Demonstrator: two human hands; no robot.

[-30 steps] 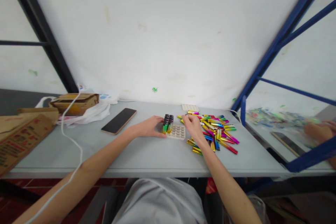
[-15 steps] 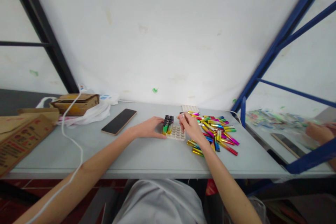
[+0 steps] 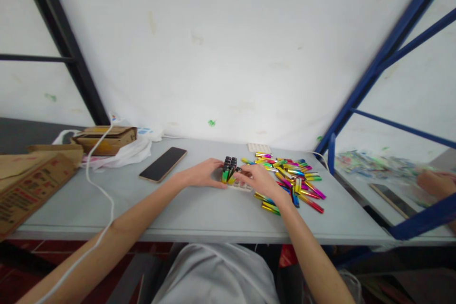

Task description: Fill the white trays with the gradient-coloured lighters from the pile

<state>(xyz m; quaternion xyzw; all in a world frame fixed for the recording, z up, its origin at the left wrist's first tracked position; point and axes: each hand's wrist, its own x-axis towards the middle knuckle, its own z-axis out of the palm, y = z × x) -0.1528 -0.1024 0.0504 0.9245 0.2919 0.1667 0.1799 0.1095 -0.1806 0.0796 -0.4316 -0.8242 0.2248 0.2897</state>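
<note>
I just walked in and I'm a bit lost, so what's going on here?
A person's left hand curves beside upright, shiny, black-topped coloured sticks grouped at the left of a pale gridded tray. Their right hand pinches what looks like another black-topped stick over the tray. More metallic multicoloured sticks lie loosely heaped to the right.

1. My right hand (image 3: 259,179) has left the lighter pile (image 3: 290,178) and now works over the white tray (image 3: 242,187).
2. Black-topped lighter (image 3: 238,170) in its grip now leans just beside the standing lighters (image 3: 229,163); can't tell if it's seated.
3. I now cover most bare cells.
4. Pile's left-edge yellow lighter (image 3: 245,160), hidden half a second ago, shows again.
</note>
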